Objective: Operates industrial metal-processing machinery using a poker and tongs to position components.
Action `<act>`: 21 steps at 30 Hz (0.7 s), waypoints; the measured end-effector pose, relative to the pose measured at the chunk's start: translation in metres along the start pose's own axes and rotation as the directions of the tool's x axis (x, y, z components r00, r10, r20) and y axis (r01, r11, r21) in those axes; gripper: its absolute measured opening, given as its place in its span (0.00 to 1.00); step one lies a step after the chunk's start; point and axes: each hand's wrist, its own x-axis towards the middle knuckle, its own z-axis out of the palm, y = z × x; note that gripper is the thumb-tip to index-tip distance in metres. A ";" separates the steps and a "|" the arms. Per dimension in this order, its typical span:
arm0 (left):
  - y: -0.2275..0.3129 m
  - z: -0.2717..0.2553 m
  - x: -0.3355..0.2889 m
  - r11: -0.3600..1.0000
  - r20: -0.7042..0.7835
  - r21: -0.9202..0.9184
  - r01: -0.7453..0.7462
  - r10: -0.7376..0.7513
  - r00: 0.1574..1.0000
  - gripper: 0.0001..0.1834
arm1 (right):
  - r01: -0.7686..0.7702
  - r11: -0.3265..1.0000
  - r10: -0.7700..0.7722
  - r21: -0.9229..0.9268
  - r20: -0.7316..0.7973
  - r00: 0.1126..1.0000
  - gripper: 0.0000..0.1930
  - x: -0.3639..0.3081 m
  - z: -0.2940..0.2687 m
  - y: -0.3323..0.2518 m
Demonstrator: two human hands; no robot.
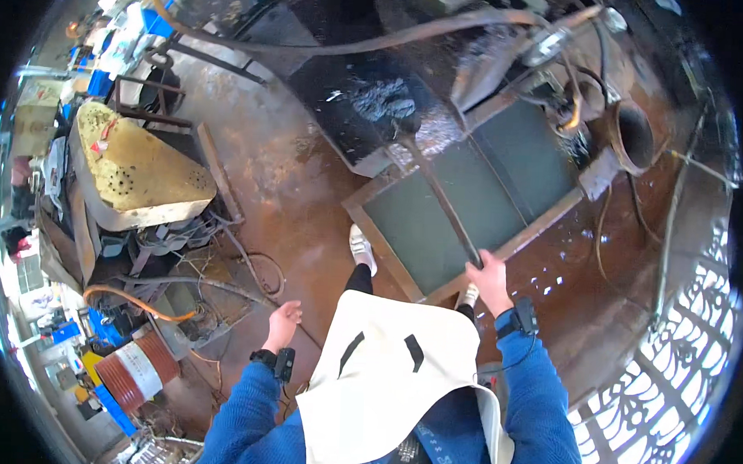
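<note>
My right hand point(488, 279) is closed around the near end of a long-handled shovel point(440, 196). Its shaft slants away over a rectangular tank of murky grey-green liquid point(412, 233). At the far end, dark grey sludge point(383, 100) lies in a heap; the blade's outline is hard to make out against the dark surface. My left hand point(283, 323) hangs over the floor to the left, fingers loosely curled with a gap between them and nothing visible in them. A hose passes close by that hand.
A yellowish wedge-shaped block point(140, 171) sits on clutter at left. A red-brown drum point(137, 371) lies below it. A thick hose point(378, 44) crosses the far side. A pipe flange point(634, 136) stands beyond the tank's right end. Patterned metal grating point(660, 397) is at lower right.
</note>
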 end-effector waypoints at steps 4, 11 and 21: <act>0.007 0.035 0.018 0.992 0.128 -0.016 -0.123 0.124 0.984 0.16 | -0.088 0.990 0.097 0.111 -0.085 0.992 0.10 -0.102 -0.049 0.045; 0.037 0.116 0.040 0.961 0.243 0.175 -0.214 0.168 0.955 0.16 | -0.330 0.878 0.391 0.346 -0.122 0.912 0.09 -0.203 -0.180 0.098; 0.068 0.190 0.026 0.906 0.275 0.252 -0.340 0.270 0.923 0.14 | -0.489 0.834 0.099 -0.254 -0.803 0.587 0.19 -0.010 -0.380 0.212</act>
